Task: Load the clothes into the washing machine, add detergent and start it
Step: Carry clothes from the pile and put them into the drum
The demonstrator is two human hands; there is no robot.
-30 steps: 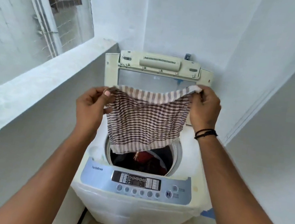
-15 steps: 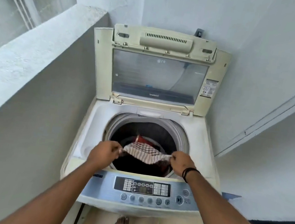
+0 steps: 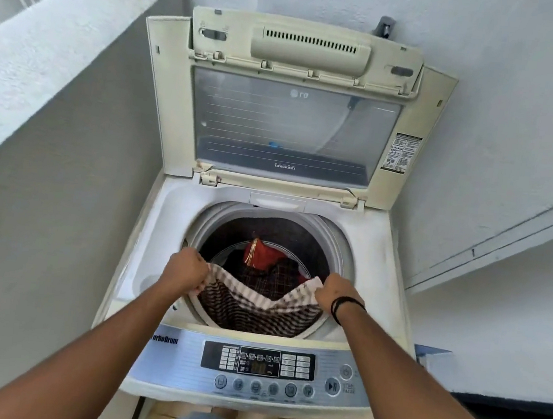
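Two corners of the striped cloth (image 3: 259, 305) were pinched in my left hand (image 3: 187, 273) and right hand (image 3: 334, 297), sagging inside the drum (image 3: 336, 247); loading continued, release seemingly next.

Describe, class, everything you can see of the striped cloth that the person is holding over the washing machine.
The striped cloth looks like soft woven fabric, with a border of pale and brown bands and a body checked in dark brown and white. It hangs slack in a shallow sag at the near side of the drum opening, its lower part drooping inside. The left hand grips one top corner, the right hand the other. It looks dry, and crumpled near the grips.
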